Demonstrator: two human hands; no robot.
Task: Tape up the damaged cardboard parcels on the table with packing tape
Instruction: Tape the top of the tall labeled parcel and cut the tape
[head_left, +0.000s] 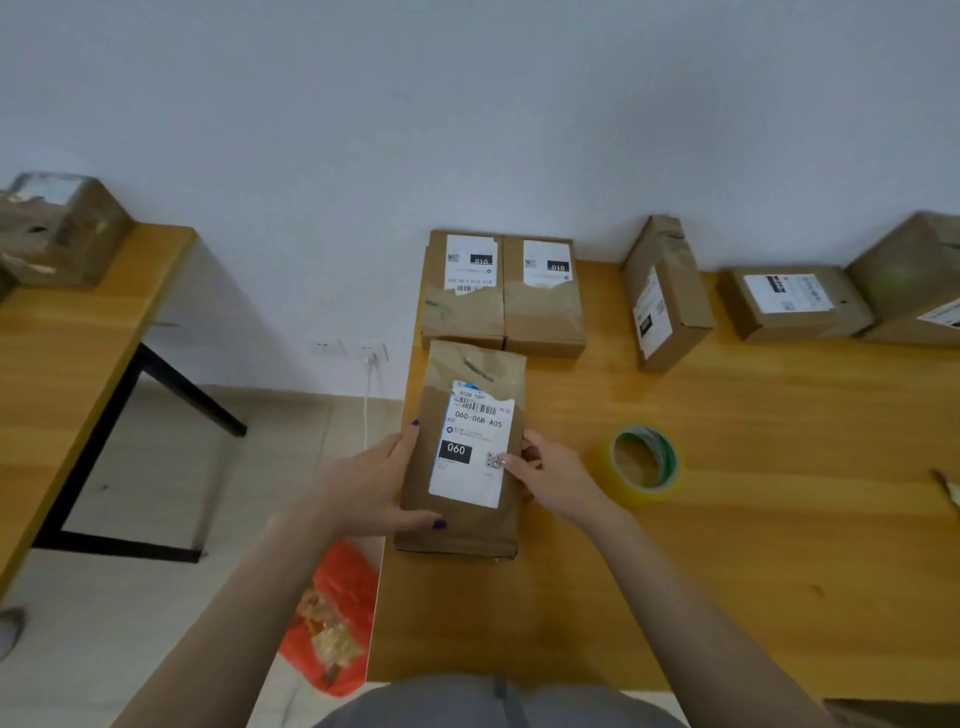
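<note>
- A flat brown cardboard parcel with a white label sits just left of the yellow roll of packing tape, on the orange-brown wooden table.
- The left hand is on the side of the parcel far from the tape roll. Its fingers and thumb wrap round that long edge and grip it.
- The right hand is between the parcel and the tape roll. Its thumb presses on the label and its fingers hold the edge nearest the roll.
- I cannot tell for sure if the parcel lies flat on the table or is lifted a little.
- The parcel looks thin and light, so two hands should be plenty. The card looks soft and wrinkled, so it may bend if squeezed hard.
- There seems to be a rip at the parcel's far end, up and left of the tape roll. Tape likely goes there.
- The long edges look best to hold, away from the rip.
- No hand touches the tape roll.
</note>
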